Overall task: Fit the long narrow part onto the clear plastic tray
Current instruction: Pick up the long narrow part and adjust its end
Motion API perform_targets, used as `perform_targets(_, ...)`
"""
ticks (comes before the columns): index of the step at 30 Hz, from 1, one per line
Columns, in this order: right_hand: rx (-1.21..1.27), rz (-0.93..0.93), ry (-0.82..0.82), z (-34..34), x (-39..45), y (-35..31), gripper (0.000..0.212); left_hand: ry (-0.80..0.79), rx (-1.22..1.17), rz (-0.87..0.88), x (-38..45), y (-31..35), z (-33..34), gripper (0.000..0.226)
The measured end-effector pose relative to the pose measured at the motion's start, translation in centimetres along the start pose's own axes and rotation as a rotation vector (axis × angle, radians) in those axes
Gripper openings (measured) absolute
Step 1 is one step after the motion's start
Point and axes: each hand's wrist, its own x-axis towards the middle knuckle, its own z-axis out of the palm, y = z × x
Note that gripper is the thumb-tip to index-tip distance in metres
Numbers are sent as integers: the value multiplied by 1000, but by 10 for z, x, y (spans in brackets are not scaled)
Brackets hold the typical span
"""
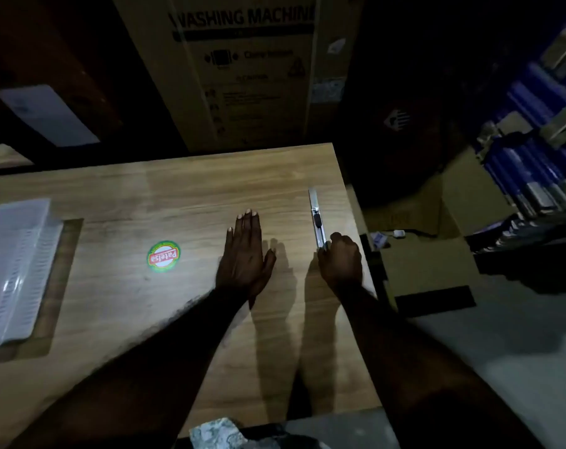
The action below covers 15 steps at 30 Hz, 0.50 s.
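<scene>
My right hand (339, 259) sits near the right edge of the surface (191, 196), fingers curled around the near end of the long part (317, 218). It looks like a pinch on that end, though the fingertips are partly hidden by the knuckles. The part lies flat on the wood, its long axis running almost straight away from me, with the far end leaning slightly left.

My left hand (244, 254) is spread flat, palm down, in the middle of the surface, holding nothing.

The tray (14, 270) is far off to the left, at the surface's left edge, well apart from both hands. Its long axis also runs roughly away from me, tilted a little to the right at the far end. A round sticker (163, 256) lies between it and my left hand.

So, as I judge it, the part must travel across the whole surface leftward. The two long axes are nearly parallel already, so little turning should be needed. My left hand is the nearer one to steady the tray.
</scene>
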Motion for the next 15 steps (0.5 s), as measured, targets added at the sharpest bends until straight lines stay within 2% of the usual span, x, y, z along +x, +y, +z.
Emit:
perform_targets(5,57,20,8,5,2,-7,18,-76,-27,-37,0,7,15,80)
perform_targets(11,209,232,-26,10,15,-10,22,-83,-53,-68,2,11,17,81)
perform_targets(15,282,311,-86,14,19,-11,22,-68,-98,-96,4,11,15,80)
